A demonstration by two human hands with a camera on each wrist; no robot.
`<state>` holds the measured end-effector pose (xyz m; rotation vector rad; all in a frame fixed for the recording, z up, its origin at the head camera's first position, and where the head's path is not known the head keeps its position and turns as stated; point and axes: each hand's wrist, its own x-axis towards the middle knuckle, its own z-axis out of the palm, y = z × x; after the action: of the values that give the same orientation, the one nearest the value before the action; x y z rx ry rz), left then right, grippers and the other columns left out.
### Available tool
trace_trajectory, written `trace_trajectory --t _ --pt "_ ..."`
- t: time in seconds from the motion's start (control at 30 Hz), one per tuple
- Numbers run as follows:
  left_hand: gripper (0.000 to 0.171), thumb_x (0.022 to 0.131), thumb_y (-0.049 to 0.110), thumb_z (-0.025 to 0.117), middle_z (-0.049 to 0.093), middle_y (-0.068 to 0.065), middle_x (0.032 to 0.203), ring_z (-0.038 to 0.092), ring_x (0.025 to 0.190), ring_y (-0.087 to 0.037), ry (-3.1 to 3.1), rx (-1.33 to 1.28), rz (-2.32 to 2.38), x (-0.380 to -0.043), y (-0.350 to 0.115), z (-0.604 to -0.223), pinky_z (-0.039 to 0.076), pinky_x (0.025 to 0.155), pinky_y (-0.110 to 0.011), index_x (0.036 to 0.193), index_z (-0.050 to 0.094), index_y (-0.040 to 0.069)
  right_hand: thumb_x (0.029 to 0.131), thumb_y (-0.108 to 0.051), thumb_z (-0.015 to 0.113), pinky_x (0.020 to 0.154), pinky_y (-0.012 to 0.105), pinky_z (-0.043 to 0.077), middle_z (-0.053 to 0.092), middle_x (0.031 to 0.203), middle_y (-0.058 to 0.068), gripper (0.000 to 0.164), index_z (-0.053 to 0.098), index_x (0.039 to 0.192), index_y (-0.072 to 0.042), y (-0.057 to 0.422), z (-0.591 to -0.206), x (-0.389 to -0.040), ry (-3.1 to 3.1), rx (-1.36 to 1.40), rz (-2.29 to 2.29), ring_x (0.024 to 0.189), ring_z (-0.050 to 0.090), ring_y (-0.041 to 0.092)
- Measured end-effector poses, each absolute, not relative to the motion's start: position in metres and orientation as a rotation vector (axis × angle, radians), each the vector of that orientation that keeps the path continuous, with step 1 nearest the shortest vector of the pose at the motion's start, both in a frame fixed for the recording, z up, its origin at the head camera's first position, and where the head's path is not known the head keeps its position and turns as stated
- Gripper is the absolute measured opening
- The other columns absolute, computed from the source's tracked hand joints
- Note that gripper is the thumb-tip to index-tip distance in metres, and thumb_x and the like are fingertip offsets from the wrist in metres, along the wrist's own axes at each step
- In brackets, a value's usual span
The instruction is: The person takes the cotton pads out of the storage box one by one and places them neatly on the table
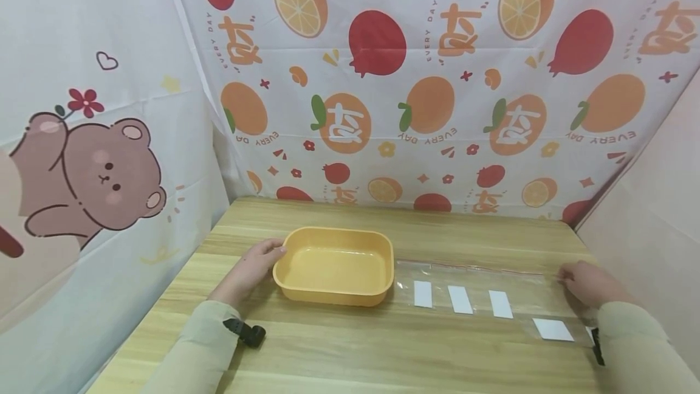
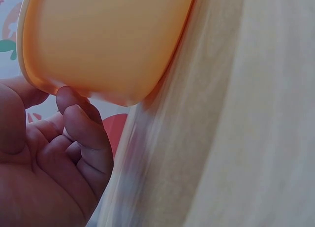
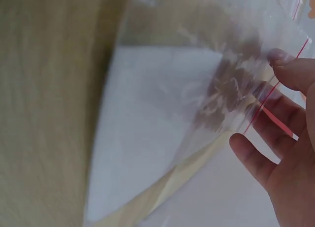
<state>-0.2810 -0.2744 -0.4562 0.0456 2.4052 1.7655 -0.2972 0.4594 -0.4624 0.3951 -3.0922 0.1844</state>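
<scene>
A yellow plastic basin (image 1: 333, 298) sits left of centre on the table in the head view. My left hand (image 1: 254, 265) grips its left rim, and the left wrist view shows the thumb and fingers (image 2: 91, 133) at the edge of the basin (image 2: 113, 45). At the right my right hand (image 1: 593, 284) holds a clear zip bag. In the right wrist view that zip bag (image 3: 231, 64), with a red seal line and a white label, is pinched near its seal between the thumb and fingers (image 3: 256, 158).
Several clear zip bags with white labels (image 1: 460, 300) lie in a row right of the basin. Another white label (image 1: 553, 329) shows nearer the front. The wooden table (image 1: 383, 345) is bordered by a fruit-print cloth (image 1: 377, 96) behind and a bear-print cloth (image 1: 180, 78) at left.
</scene>
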Motion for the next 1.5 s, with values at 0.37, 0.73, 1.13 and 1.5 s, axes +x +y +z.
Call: trace_trajectory --t 0.37,0.73,1.13,1.5 --pt "0.051 0.108 0.034 0.049 0.059 -0.021 0.134 0.068 0.101 -0.026 2.396 0.044 1.759 -0.281 -0.275 -0.456 0.058 0.082 -0.038 0.146 0.046 0.000 0.092 -0.004 0.064 0.079 0.062 0.051 0.071 0.091 0.013 0.008 0.072 0.091 -0.007 0.454 -0.464 -0.294 -3.079 0.349 0.170 0.089 0.067 0.042" --pt "0.053 0.108 0.035 0.049 0.058 -0.022 0.134 0.068 0.100 -0.025 2.407 0.053 1.748 -0.280 -0.276 -0.454 0.058 0.081 -0.038 0.147 0.045 -0.001 0.091 -0.003 0.065 0.082 0.062 0.050 0.072 0.095 0.014 0.012 0.074 0.091 -0.010 0.445 -0.463 -0.295 -3.038 0.390 0.162 0.095 0.066 0.044" --pt "0.052 0.108 0.036 0.049 0.061 -0.021 0.130 0.068 0.097 -0.025 2.419 0.027 1.738 -0.281 -0.278 -0.456 0.058 0.080 -0.037 0.145 0.046 0.000 0.090 -0.002 0.062 0.079 0.060 0.051 0.071 0.093 0.012 0.016 0.074 0.090 -0.013 0.434 -0.457 -0.296 -3.062 0.358 0.133 0.093 0.066 0.041" --pt "0.053 0.108 0.037 0.049 0.061 -0.019 0.131 0.068 0.099 -0.025 2.420 0.031 1.736 -0.283 -0.276 -0.458 0.058 0.081 -0.038 0.146 0.046 0.001 0.093 -0.006 0.059 0.079 0.063 0.051 0.071 0.098 0.014 0.018 0.075 0.093 -0.014 0.433 -0.457 -0.293 -3.068 0.340 0.152 0.097 0.065 0.045"
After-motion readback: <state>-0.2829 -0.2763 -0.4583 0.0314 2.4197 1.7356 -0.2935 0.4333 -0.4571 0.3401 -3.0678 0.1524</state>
